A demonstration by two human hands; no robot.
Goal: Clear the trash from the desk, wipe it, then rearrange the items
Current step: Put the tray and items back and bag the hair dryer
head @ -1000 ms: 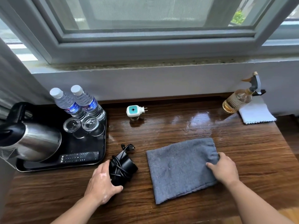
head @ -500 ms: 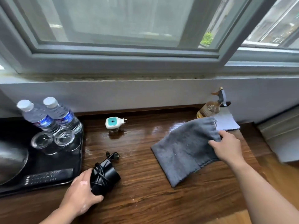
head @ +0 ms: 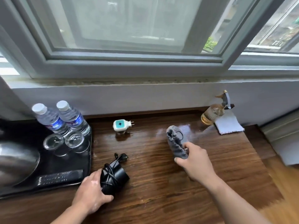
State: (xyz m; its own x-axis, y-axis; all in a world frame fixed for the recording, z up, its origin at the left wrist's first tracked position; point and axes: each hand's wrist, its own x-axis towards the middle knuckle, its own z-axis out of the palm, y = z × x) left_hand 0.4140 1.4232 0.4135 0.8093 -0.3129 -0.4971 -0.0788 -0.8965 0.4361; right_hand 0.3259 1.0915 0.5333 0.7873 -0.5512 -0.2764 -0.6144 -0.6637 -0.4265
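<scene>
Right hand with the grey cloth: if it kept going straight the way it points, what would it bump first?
Probably the white wall behind the desk. The right hand, holding the grey cloth, points up-left, just missing the plug-in gadget, though depth is unclear.

nothing can be read: the blue labels on the two water bottles (head: 64, 120) and the remote's (head: 59, 177) buttons are blurred.

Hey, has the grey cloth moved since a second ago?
Yes. The grey cloth, flat on the desk before, is now bunched in the right hand, farther back toward the spray bottle.
</scene>
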